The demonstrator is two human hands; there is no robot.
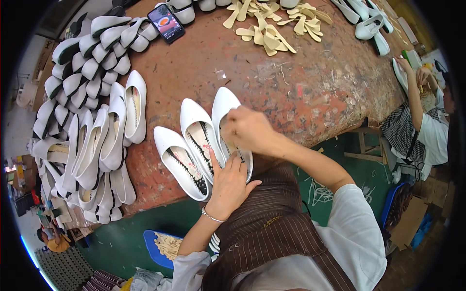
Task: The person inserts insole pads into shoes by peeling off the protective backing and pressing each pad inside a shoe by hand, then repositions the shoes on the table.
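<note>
Three white pointed shoes stand side by side at the table's near edge: a left shoe (pixel 165 139), a middle shoe (pixel 193 112) and a right shoe (pixel 224 98). Dark jagged edging lines their openings; red print shows on the insoles of the left and middle ones. My left hand (pixel 229 186) lies open with fingers stretched over the heel ends of the middle and right shoes. Over the right shoe's opening, my right hand (pixel 250 128) is curled closed and slightly blurred. Whatever its fingers pinch is hidden.
Many white shoes (pixel 99 140) are piled along the table's left side. A phone (pixel 166 23) lies by them at the back. Cream insole-shaped pieces (pixel 267 36) are heaped at the far side. Another person (pixel 427 111) handles a shoe at right. A blue tub (pixel 154 248) stands below.
</note>
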